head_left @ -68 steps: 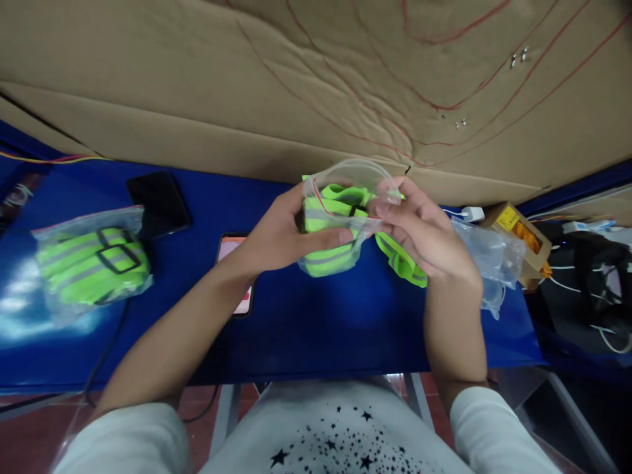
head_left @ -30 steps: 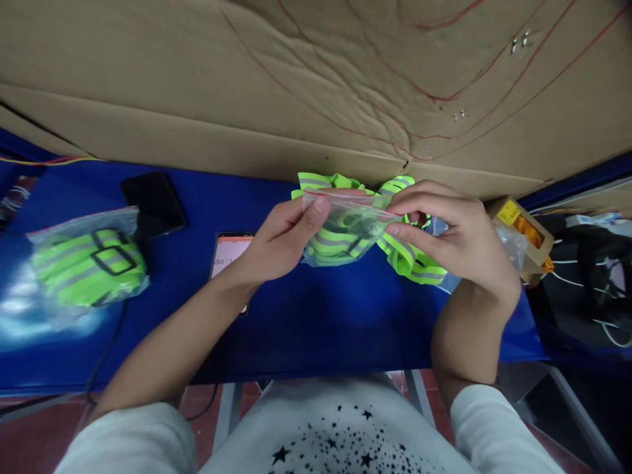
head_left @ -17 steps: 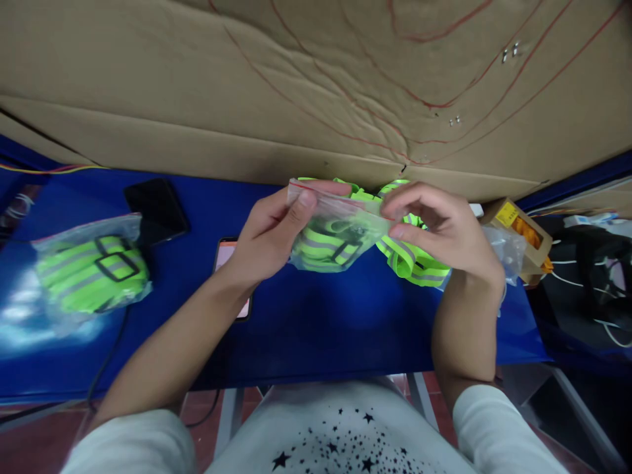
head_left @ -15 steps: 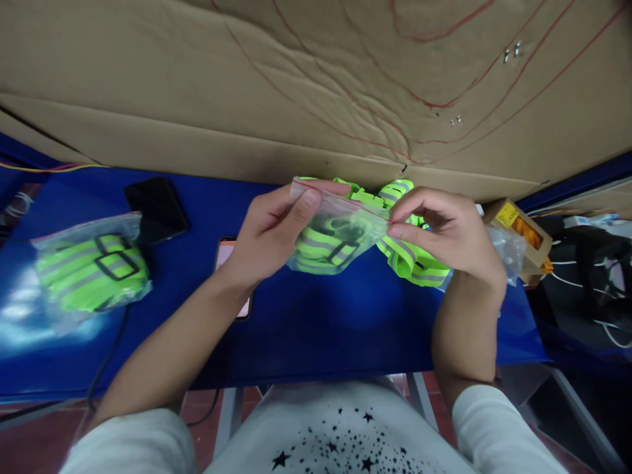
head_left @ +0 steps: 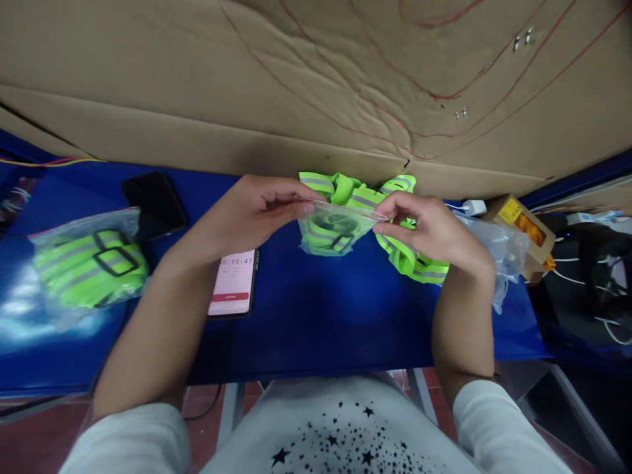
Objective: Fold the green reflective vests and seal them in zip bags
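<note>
Above the blue table (head_left: 316, 316) I hold a small clear zip bag (head_left: 330, 232) stuffed with neon-green reflective straps. My left hand (head_left: 251, 209) pinches the bag's top edge at its left end. My right hand (head_left: 428, 227) pinches the same edge at its right end. The bag hangs down between the two hands. Loose neon-green reflective straps (head_left: 405, 253) lie on the table just behind and to the right of the bag, partly under my right hand.
A filled bag of green straps (head_left: 86, 266) lies at the left. A dark phone (head_left: 154, 203) and a phone with a lit screen (head_left: 233, 283) lie left of centre. Empty clear bags (head_left: 498, 250) and a small cardboard box (head_left: 526, 230) sit at the right. A cardboard wall (head_left: 316, 79) stands behind.
The bag's mouth, held wide 2.3 s ago, is now pressed flat between my fingers. My left forearm has shifted left, uncovering the lit phone.
</note>
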`<state>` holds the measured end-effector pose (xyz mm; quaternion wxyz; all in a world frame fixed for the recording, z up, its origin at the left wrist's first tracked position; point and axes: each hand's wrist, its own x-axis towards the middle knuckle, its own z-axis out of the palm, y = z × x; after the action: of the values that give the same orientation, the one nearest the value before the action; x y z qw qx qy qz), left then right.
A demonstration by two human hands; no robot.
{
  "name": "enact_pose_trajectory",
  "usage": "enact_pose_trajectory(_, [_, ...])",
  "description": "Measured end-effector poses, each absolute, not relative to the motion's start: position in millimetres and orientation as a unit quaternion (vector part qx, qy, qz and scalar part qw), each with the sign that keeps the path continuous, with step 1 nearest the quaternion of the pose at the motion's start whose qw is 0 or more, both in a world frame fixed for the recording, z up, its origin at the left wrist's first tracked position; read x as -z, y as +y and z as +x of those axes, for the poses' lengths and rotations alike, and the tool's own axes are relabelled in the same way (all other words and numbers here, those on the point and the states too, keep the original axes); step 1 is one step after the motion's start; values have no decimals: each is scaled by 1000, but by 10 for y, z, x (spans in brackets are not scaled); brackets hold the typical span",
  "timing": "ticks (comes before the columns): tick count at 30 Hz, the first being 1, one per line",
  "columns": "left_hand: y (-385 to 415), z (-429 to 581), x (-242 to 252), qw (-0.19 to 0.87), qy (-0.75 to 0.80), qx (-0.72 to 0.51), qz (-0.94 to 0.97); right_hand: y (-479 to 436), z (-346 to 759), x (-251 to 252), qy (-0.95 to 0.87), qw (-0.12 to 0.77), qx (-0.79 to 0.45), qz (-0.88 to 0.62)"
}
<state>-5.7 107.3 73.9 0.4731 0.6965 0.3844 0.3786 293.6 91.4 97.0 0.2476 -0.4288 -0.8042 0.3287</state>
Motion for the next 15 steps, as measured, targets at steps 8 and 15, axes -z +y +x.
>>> enact_pose_trajectory(8, [1130, -228, -695, 361, 406, -417, 729, 960, 2942, -938, -792, 259, -339, -436])
enact_pose_trajectory(15, [1174, -259, -659, 359, 404, -371, 756, 939, 2896, -947, -798, 269, -291, -454])
